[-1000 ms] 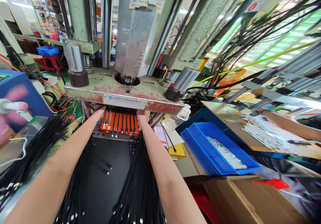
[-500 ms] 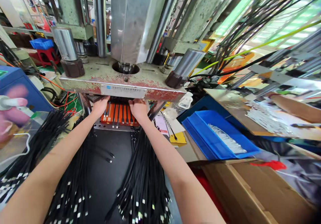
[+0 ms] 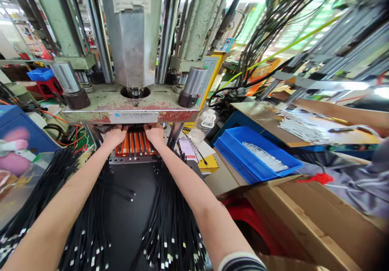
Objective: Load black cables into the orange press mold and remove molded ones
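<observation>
Orange fixture (image 3: 141,146): seen in the head view beneath the press plate (image 3: 130,116), between the two hands, with a perforated metal edge (image 3: 121,160) at its near side.
Black cables (image 3: 135,144): laid side by side across the orange fixture, their ends pointed toward the camera.
Left hand (image 3: 114,136): placed at the fixture's left end; its fingertips are hidden under the plate, so neither its opening nor any grip can be told.
Right hand (image 3: 154,134): placed at the fixture's right end, knuckles up; its opening and any grip are likewise hidden.
Black work surface (image 3: 127,218): flanked by a left bundle (image 3: 88,226) and a right bundle (image 3: 173,214) of black cables; loose cable ends (image 3: 126,192) are seen on it.
Blue bin (image 3: 232,157): set to the right, with white cables (image 3: 266,156) held inside.
Cardboard box (image 3: 306,218): seen nearer the camera than the bin.
</observation>
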